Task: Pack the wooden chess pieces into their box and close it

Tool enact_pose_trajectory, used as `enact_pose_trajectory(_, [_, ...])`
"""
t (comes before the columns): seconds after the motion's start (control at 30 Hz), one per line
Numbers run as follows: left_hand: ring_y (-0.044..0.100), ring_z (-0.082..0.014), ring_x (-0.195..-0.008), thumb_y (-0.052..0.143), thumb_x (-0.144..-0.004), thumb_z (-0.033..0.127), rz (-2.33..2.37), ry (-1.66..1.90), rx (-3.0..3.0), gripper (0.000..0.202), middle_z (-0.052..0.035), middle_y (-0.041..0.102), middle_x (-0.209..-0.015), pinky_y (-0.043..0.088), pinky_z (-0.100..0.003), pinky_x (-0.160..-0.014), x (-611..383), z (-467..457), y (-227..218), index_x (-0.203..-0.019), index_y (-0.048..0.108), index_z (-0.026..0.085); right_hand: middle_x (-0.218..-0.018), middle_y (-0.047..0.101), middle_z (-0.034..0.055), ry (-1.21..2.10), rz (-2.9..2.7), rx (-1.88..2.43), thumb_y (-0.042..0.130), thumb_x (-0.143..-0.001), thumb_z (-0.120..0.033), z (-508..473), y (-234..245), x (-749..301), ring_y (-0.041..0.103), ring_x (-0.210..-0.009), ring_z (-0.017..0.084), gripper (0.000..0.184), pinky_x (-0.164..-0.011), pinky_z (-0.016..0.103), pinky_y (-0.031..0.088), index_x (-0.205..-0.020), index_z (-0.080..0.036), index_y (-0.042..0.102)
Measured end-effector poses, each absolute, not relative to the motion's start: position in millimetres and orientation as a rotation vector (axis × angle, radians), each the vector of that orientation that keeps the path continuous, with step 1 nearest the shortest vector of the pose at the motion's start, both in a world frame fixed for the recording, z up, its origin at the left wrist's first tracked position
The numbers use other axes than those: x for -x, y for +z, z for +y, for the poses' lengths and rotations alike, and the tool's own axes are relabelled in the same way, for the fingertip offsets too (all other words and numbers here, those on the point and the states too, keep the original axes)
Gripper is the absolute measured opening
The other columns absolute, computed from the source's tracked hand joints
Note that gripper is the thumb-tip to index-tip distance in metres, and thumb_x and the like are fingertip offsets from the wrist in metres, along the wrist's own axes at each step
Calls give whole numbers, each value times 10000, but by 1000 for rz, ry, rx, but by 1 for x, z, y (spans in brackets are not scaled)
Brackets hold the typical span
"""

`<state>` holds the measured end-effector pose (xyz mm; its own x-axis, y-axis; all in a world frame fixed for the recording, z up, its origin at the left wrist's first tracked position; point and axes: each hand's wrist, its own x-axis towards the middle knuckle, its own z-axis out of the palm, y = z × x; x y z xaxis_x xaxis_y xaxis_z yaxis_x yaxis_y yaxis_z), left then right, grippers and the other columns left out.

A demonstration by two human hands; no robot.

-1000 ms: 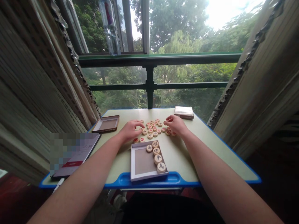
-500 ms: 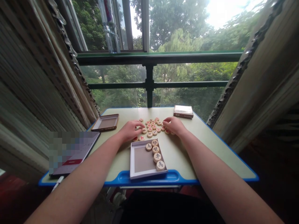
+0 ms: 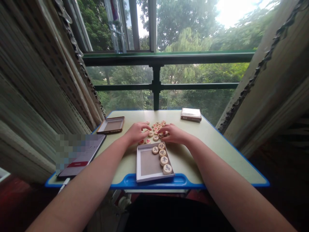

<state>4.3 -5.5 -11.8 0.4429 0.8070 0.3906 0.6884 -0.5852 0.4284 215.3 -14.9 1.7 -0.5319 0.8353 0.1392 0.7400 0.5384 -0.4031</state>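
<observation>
So both bare hands are out over a pale table [image 3: 224,164] with blue edging, right in among a bunch of loose xiangqi pieces [image 3: 155,128], which sit in a loose cluster around the middle, some with red characters and some with black. The left hand [image 3: 138,133] is at the left side of the cluster, fingers bent and reaching in, thumb low, with pieces right by the fingertips. Honestly can't tell if it's pinching one or just resting there. The right hand [image 3: 174,133] comes in from the other side, palm down, fingers spread a bit and hooked over the right part of the cluster, covering some pieces. Can't tell whether that one has a grip on anything either, since the fingers hide it. Two red-lettered pieces [image 3: 148,141] lie just under the left hand, near the back edge of a shallow white-walled box [image 3: 148,162]. That box sits nearest the person, its front end over the blue trough [image 3: 182,181], and has five black-lettered pieces [image 3: 164,160] in it: four in a row along the right wall, plus one beside the row's far end. Back left there's a second shallow box [image 3: 113,124], near a tablet [image 3: 83,158] that's partly pixelated, and a flat case [image 3: 191,114] sits at the far right corner.
</observation>
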Motion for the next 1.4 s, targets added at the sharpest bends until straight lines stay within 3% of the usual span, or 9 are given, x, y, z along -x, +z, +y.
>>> enact_pose_trajectory(0.3, [584, -191, -902, 519, -675, 226, 1329, 860, -2445, 230, -48, 660, -938, 448, -288, -793, -3, -5, -13, -822, 691, 183, -839, 646, 22, 396, -2515, 1330, 584, -659, -190, -17, 7, -220, 514, -838, 187, 312, -785, 292, 376, -951, -242, 680])
enact_pose_trajectory(0.4, [582, -191, -913, 519, -671, 216, 1325, 860, -2444, 230, -44, 664, -919, 443, -290, -819, -3, -5, -14, -822, 690, 185, -777, 643, 25, 338, -2496, 1326, 606, -681, -278, -15, 4, -221, 521, -787, 175, 196, -780, 301, 371, -847, -219, 691])
enact_pose_trajectory(0.57, [585, -190, -882, 516, -673, 221, 1329, 863, -2440, 236, -50, 665, -904, 440, -294, -825, -4, -6, -14, -823, 692, 174, -763, 640, 29, 355, -2466, 1343, 672, -628, -391, -13, 2, -222, 512, -810, 191, 272, -772, 314, 375, -832, -212, 676])
enact_pose_trajectory(0.67, [585, -192, -851, 509, -671, 223, 1352, 830, -2434, 247, -55, 664, -908, 452, -295, -783, -4, -4, -16, -829, 692, 169, -813, 636, 31, 428, -2442, 1349, 664, -638, -360, -14, 4, -223, 492, -876, 206, 298, -752, 296, 388, -912, -244, 673])
enact_pose_trajectory(0.8, [589, -181, -833, 464, -658, 161, 1352, 804, -2408, 285, -52, 664, -921, 462, -278, -749, -3, -1, -20, -831, 691, 163, -804, 627, 31, 423, -2472, 1327, 642, -661, -345, -15, 4, -223, 492, -852, 198, 209, -758, 295, 388, -835, -241, 692])
enact_pose_trajectory(1.03, [599, -176, -877, 355, -578, 23, 1411, 899, -2324, 434, -47, 684, -892, 452, -302, -849, -2, 4, -25, -830, 686, 149, -809, 639, 40, 455, -2433, 1366, 675, -622, -370, -14, 4, -224, 485, -895, 224, 305, -747, 303, 394, -894, -234, 683])
enact_pose_trajectory(1.2, [610, -168, -857, 346, -562, 7, 1443, 918, -2218, 465, -48, 689, -885, 476, -292, -811, 1, 12, -31, -857, 680, 142, -812, 640, 35, 450, -2454, 1330, 657, -647, -340, -15, 5, -224, 497, -869, 209, 205, -755, 300, 391, -820, -236, 697])
enact_pose_trajectory(1.4, [613, -178, -848, 407, -618, 51, 1438, 983, -2137, 372, -51, 691, -880, 475, -302, -808, -2, 8, -28, -848, 685, 144, -844, 634, 44, 468, -2376, 1362, 652, -638, -311, -12, 3, -224, 477, -946, 233, 222, -782, 317, 393, -842, -232, 692])
